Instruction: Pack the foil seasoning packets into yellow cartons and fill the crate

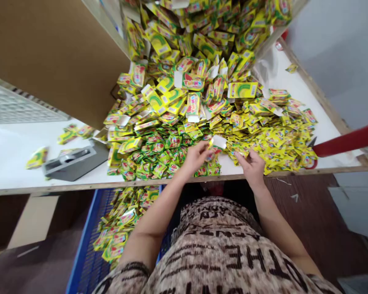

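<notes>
My left hand (196,157) is closed on a small printed carton (215,149), whose white end flap stands open toward the right. Just to the right, my right hand (252,166) pinches what looks like a small yellow sachet at the edge of a heap of yellow sachets (276,143); the fingers partly hide it. Green sachets (159,149) lie heaped beyond and left of my left hand. Behind both heaps rises a large pile of yellow-green cartons (171,96), several with white flaps open.
At the left on the white table (6,155) stands a grey tape dispenser (75,163) near a big brown cardboard box (58,53). Scissors with a red handle (349,139) are at the right. Below the wooden edge, a blue crate (87,241) holds filled-looking cartons (119,228).
</notes>
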The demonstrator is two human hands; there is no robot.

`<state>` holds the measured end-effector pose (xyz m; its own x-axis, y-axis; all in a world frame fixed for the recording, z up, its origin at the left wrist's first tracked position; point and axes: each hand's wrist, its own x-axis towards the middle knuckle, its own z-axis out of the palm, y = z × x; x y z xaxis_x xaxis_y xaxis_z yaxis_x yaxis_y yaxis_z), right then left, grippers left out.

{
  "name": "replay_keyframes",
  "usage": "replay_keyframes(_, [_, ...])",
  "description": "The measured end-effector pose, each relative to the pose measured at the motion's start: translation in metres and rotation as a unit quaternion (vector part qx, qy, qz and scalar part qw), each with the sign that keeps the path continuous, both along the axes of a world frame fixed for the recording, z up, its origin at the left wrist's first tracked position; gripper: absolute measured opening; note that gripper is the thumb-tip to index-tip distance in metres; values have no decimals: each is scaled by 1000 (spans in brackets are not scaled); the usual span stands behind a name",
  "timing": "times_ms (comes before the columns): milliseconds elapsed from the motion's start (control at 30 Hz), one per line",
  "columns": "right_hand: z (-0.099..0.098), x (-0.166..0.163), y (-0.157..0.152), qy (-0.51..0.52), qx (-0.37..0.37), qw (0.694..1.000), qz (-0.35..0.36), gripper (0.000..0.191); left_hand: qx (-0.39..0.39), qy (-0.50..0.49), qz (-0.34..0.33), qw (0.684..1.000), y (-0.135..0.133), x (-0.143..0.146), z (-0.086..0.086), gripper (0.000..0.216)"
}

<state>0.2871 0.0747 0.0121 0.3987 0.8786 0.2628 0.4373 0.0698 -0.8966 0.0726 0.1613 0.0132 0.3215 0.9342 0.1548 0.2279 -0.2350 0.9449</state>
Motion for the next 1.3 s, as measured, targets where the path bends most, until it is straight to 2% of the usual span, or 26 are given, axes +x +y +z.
replay_keyframes(33, [6, -1, 5, 1, 25, 1000, 5, 31, -44, -24, -25, 998, -15, 13, -12, 27])
replay_keyframes(100, [11, -1, 13, -36, 51, 997, 52, 28, -107, -71, -36, 991, -37, 32, -33, 25])
replay_keyframes(200, [8, 1, 18, -111, 37, 985, 127, 22, -135, -100, -10, 986, -51, 42, -50, 22])
replay_keyframes(333, [13, 4, 19, -198, -61, 961, 185, 18, -111, -66, 6, 992, -57, 38, -53, 21])
replay_keyframes(433, [31, 5, 23, -285, -149, 908, 268, 12, -84, -45, -5, 995, -61, 37, -50, 22])
replay_keyframes(500, [44, 5, 27, -306, -165, 874, 339, 11, -77, -44, -14, 996, -62, 38, -49, 26])
replay_keyframes(567, [53, 5, 29, -282, -150, 871, 374, 17, -91, -68, -23, 993, -62, 38, -49, 27])
replay_keyframes(633, [55, 4, 30, -233, -124, 898, 351, 21, -122, -110, -26, 986, -62, 36, -51, 29])
replay_keyframes(700, [50, 2, 30, -206, -88, 923, 312, 13, -153, -149, -27, 977, -61, 34, -52, 32])
replay_keyframes(733, [46, 1, 31, -213, -65, 927, 303, 10, -163, -162, -28, 973, -61, 33, -53, 33])
replay_keyframes(833, [32, -3, 31, -287, -19, 902, 323, 16, -178, -187, -31, 966, -62, 30, -53, 38])
replay_keyframes(967, [26, -6, 27, -365, -66, 843, 389, 21, -177, -193, -52, 964, -63, 27, -51, 42])
replay_keyframes(1033, [30, -9, 24, -379, -90, 828, 403, 20, -170, -171, -52, 969, -63, 26, -52, 40])
replay_keyframes(1167, [38, -19, 20, -372, -91, 840, 385, 17, -140, -115, -40, 983, -63, 26, -58, 34])
replay_keyframes(1300, [32, -27, 21, -339, -82, 854, 386, 14, -112, -98, -37, 988, -64, 25, -58, 33])
